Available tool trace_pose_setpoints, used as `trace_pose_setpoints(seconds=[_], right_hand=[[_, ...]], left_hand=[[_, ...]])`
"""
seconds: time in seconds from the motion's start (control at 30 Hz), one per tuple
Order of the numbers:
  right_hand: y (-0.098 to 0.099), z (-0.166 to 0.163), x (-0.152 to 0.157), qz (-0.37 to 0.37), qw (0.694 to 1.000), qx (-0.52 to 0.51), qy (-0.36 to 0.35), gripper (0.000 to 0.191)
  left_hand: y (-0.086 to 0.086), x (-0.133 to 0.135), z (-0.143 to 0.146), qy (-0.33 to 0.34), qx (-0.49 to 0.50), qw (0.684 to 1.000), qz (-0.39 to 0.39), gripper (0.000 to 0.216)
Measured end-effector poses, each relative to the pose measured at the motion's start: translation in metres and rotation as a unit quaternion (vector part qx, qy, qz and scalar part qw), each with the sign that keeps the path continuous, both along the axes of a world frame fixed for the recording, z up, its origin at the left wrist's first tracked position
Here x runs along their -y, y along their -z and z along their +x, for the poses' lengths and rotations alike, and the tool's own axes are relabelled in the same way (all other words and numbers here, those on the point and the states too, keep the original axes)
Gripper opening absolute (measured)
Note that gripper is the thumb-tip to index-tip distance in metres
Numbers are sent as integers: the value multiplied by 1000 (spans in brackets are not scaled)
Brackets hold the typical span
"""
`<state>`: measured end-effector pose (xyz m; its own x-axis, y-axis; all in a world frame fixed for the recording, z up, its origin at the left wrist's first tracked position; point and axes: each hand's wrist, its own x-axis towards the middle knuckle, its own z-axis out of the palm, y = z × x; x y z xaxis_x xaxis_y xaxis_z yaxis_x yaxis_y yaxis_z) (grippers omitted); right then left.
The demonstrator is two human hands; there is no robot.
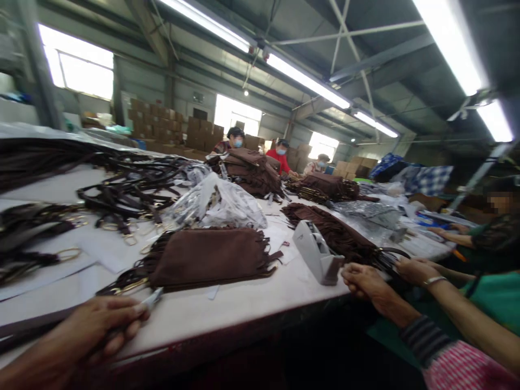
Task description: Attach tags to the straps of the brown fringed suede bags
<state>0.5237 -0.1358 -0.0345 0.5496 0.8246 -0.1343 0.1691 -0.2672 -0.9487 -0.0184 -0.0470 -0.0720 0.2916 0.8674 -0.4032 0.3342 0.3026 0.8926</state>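
Note:
My left hand (108,322) is closed at the table's near edge, on a small pale pointed thing (153,298) whose kind I cannot tell. Just beyond it lies a flat brown fringed bag (211,252), with dark straps and metal clasps at its left end. A grey tape dispenser (312,252) stands right of the bag at the table edge. My right hand (368,287), below a striped cuff, has its fingers pinched together against the dispenser's front end. Whatever those fingers grip, perhaps tape, is too small to make out.
Dark straps with metal clasps (125,197) cover the left side. Clear plastic bags (219,203) and stacked brown bags (252,170) lie farther back. A co-worker's hands (414,271) are close to my right hand, by another fringed pile (337,230). Several people stand around the table (252,314).

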Motion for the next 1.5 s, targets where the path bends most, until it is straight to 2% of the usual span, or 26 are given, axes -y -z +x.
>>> trace_pose_setpoints(seconds=[0.1, 0.17, 0.23, 0.3, 0.37, 0.47, 0.53, 0.6, 0.7, 0.9, 1.1, 1.27, 1.5], right_hand=[[19, 4, 7, -95, 993, 51, -45, 33], [27, -17, 6, -103, 990, 39, -91, 37], [28, -62, 3, -85, 984, 23, -156, 38], [24, -127, -5, -74, 969, -7, -236, 38], [19, -198, -21, -32, 948, -66, -310, 38], [16, -287, -53, -35, 910, -152, -383, 37], [19, -326, -73, -45, 894, -184, -406, 38], [21, -349, -87, -64, 889, -193, -411, 39], [22, -363, -96, -95, 888, -186, -409, 37], [20, -368, -101, -129, 888, -153, -413, 26], [15, -371, -108, -165, 873, -156, -432, 25], [12, -367, -107, -160, 868, -179, -436, 28], [14, -358, -106, -146, 837, -204, -486, 14]], left_hand=[[1, 5, -2, -64, 56, 996, -12, 44], [-3, 9, 3, -89, 63, 994, 6, 41], [-9, 12, 9, -102, 58, 993, 14, 38], [-14, 16, 12, -107, 55, 993, 15, 35], [-16, 18, 13, -108, 51, 993, 17, 32], [-17, 21, 13, -106, 39, 993, 30, 29], [-16, 21, 13, -105, 37, 993, 32, 28], [-16, 20, 14, -106, 42, 993, 24, 27], [-15, 19, 16, -110, 55, 992, 12, 28], [-16, 20, 15, -106, 79, 991, 3, 27], [-18, 25, 14, -111, 96, 989, 16, 34], [-19, 25, 13, -113, 122, 986, 19, 40], [-18, 18, 12, -129, 170, 977, -26, 27]])
